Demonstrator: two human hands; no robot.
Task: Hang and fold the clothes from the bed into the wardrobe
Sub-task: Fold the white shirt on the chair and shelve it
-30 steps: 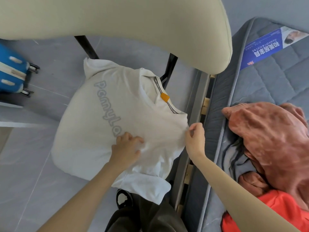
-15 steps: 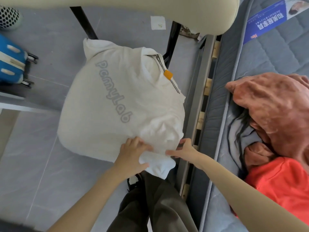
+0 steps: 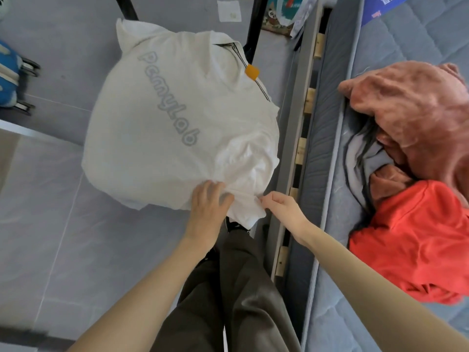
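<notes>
White T-shirt [image 3: 177,128] spread left of the bed [image 3: 327,153] — left hand [image 3: 206,208] presses its near edge with relaxed fingers, right hand [image 3: 279,205] pinches the hem just beside.

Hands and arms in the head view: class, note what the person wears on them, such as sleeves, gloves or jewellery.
The left hand and right hand carry no gloves, rings or watch. The left forearm and right forearm look smooth and unmarked; bare or tightly sleeved, I cannot tell.
</notes>
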